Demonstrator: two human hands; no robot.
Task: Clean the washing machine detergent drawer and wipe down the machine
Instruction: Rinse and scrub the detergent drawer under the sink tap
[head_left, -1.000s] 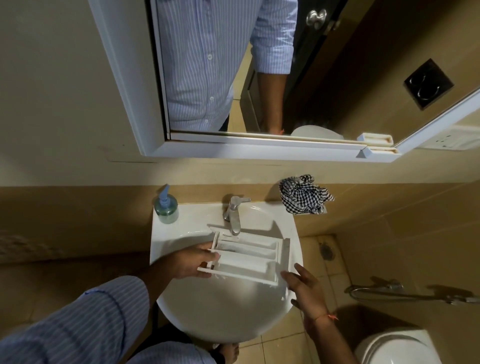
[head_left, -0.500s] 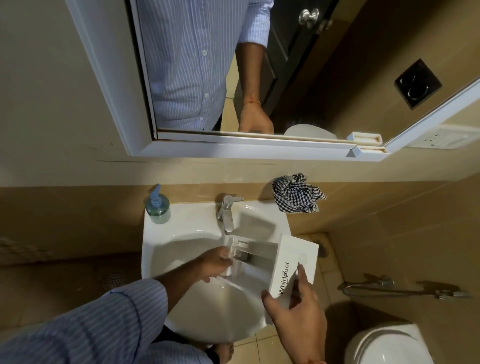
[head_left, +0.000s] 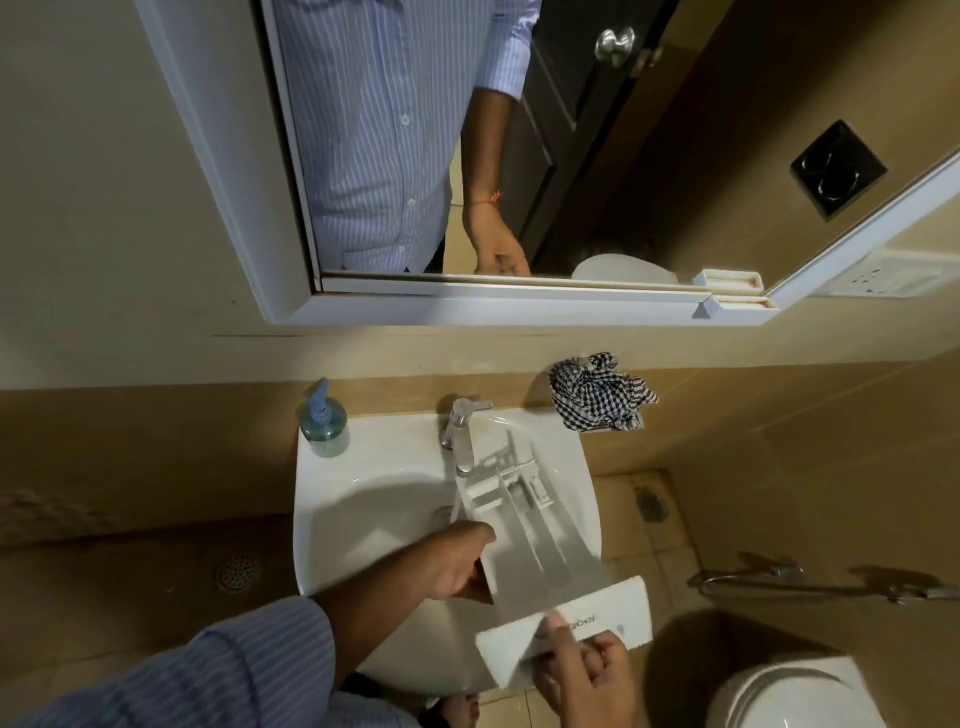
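One drawer (head_left: 540, 551), two hands (over sink (head_left: 363, 467))

Both hands, left (head_left: 449, 564) and right (head_left: 584, 675), hold the detergent drawer (head_left: 540, 561) over the sink (head_left: 363, 467).

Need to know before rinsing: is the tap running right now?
Cannot tell for sure. No stream shows below the faucet spout, which sits over the drawer end; the picture is blurred there.

The drawer (head_left: 524, 525) spans the sink's (head_left: 332, 519) right half, its far end right under the faucet (head_left: 462, 441). The basin's left half lies open (soap bottle (head_left: 323, 423) at 11 o'clock, checked cloth (head_left: 597, 392) at 1 o'clock).
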